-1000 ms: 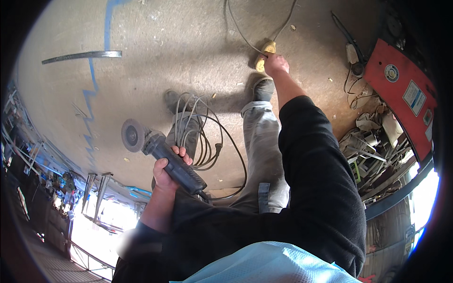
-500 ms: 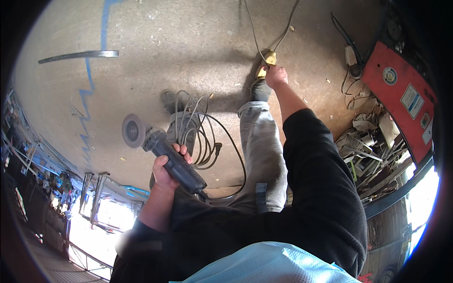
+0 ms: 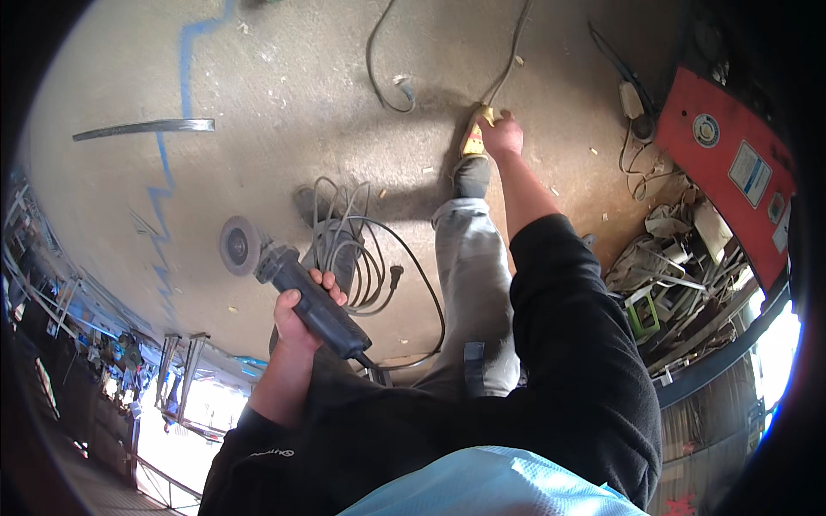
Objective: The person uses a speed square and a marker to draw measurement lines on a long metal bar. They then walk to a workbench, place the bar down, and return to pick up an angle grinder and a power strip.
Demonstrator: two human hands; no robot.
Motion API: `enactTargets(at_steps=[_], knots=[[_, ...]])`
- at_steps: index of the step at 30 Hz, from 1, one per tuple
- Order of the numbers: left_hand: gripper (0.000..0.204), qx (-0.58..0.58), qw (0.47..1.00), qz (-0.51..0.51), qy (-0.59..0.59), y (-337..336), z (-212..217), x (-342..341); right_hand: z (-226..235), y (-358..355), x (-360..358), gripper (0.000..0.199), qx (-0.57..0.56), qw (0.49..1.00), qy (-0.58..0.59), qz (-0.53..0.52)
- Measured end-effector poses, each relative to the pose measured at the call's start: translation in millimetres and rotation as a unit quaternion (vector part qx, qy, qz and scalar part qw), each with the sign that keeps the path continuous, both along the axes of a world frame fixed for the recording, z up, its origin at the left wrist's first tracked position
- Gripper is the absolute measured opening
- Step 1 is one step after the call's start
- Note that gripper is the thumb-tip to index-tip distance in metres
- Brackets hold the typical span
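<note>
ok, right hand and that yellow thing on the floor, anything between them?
Nothing visible. The right hand is already at the yellow object on the floor, touching or gripping it; the fingers' closure can't be made out. The left hand separately holds the angle grinder, its cable coil lying off to the side.

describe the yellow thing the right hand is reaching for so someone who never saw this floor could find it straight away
Start at the red machine on the right of the concrete floor and look left. Just beyond the toe of the person's dark shoe, the right hand touches a small yellow plug on the end of a grey cable. It is the only yellow piece among the dark and grey cords.
</note>
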State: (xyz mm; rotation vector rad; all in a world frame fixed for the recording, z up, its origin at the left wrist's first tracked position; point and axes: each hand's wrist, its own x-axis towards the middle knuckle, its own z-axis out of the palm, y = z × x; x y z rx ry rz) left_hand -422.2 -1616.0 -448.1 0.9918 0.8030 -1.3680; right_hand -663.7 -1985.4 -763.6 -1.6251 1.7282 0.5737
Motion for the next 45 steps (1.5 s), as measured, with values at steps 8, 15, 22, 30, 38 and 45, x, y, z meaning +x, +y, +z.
enactTargets(at_steps=[8,15,22,30,38,45], knots=[[0.054,-0.018,1.0,0.015,0.014,14.6,2.4,7.2,-51.8,22.2,15.9,0.1,0.104,0.98,0.169,-0.002],[0.052,-0.054,0.997,0.047,0.028,30.1,0.6,4.7,23.7,39.3,45.8,0.077,0.027,0.99,0.046,0.13],[0.045,-0.042,0.995,0.093,-0.012,56.4,-8.5,-13.9,237.8,89.2,87.2,0.06,0.14,0.942,-0.164,0.255],[0.044,-0.014,0.96,0.233,-0.156,139.6,64.7,12.6,453.2,125.3,110.1,0.065,0.165,0.881,-0.229,0.381],[0.048,0.075,0.878,0.375,-0.286,305.5,170.4,40.3,586.5,142.5,183.9,0.063,0.142,0.824,-0.194,0.513],[0.047,0.124,0.834,0.457,-0.284,473.1,200.3,32.3,646.8,238.3,295.5,0.063,0.1,0.798,-0.207,0.557]])
